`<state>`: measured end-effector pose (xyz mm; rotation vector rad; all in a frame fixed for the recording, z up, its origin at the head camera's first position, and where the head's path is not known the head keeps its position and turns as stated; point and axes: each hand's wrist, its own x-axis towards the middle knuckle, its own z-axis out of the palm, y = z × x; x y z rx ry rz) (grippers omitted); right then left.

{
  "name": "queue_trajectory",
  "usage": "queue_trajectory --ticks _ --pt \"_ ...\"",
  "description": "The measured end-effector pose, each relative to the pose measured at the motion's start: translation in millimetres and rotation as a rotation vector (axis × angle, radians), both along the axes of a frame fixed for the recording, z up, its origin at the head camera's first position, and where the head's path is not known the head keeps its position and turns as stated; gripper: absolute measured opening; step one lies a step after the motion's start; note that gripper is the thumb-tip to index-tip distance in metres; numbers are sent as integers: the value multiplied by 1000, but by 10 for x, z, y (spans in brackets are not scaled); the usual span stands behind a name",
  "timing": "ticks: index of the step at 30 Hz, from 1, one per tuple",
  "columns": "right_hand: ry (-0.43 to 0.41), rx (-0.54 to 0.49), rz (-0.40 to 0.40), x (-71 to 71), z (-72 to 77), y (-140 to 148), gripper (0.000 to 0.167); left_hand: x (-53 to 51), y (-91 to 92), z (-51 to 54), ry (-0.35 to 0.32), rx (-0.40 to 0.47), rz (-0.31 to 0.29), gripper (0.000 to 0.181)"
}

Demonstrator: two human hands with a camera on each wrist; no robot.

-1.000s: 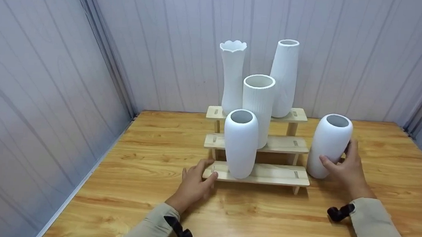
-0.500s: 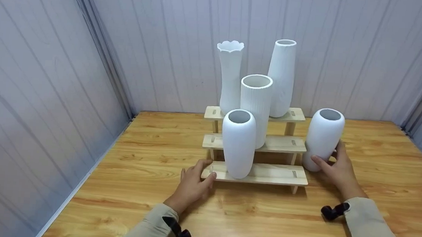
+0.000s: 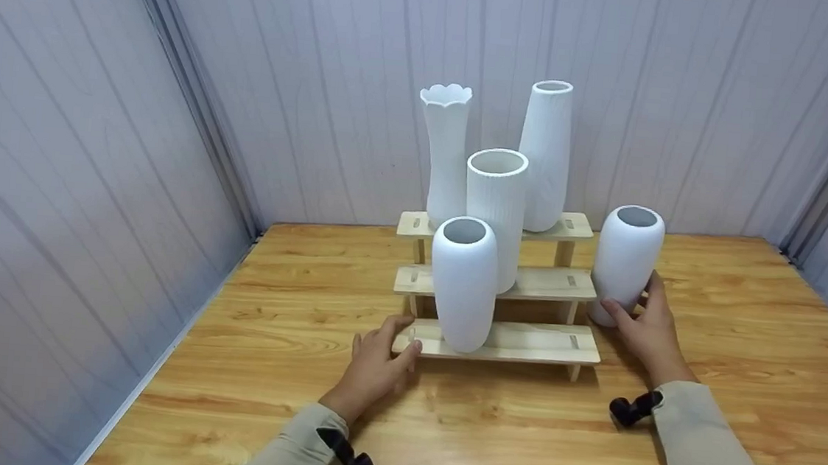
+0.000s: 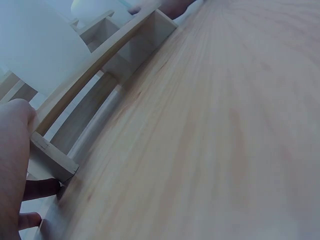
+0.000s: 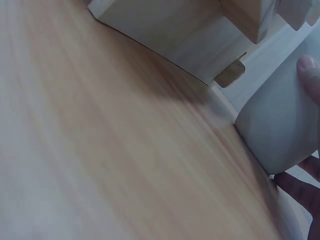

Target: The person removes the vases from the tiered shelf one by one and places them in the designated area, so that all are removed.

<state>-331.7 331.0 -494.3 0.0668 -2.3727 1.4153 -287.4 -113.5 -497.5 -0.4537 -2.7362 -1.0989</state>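
Note:
My right hand [image 3: 651, 334] grips a smooth white vase [image 3: 627, 253] low on its side, thumb in front and fingers round the right. The vase stands upright at the right of a three-step wooden stand [image 3: 546, 339]; its base meets the table in the right wrist view. At the stand's left end, my left hand [image 3: 375, 366] holds the lowest step between thumb and fingers; lower fingers reach the table by the leg in the left wrist view. A similar rounded vase [image 3: 463, 288] occupies the lowest step, partly hiding a ribbed vase [image 3: 502, 195] on the middle one.
On the top step stand a scalloped-rim vase [image 3: 445, 161] at left and a tall tapered vase [image 3: 547, 154] at right. Behind the wooden table [image 3: 291, 289] rises a pale panelled wall [image 3: 336, 93], with more panels at the sides.
My right hand has moved the vase back and to the left, closer to the stand. My left hand stays at the stand's left end. The head view has shifted slightly.

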Motion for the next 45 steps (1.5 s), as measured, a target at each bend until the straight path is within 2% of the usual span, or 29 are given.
queue_trajectory --ticks 7,16,23,33,38,45 --pt "20 -34 -9 -40 -39 -70 95 14 -18 -12 -25 -1 18 51" --pt "51 -55 -14 -48 -33 -118 93 13 -37 -40 -24 15 -5 51" --pt "42 -59 -25 -56 -26 -100 94 14 -21 -26 -23 12 10 51" --pt "9 -77 -43 -47 4 -95 95 23 -20 8 -15 -7 3 52" --pt "-38 -105 -47 -26 32 -97 98 24 -19 14 -16 2 -4 53" --pt "-75 -164 -56 -3 64 -88 96 -10 -9 -20 -5 11 -9 52"
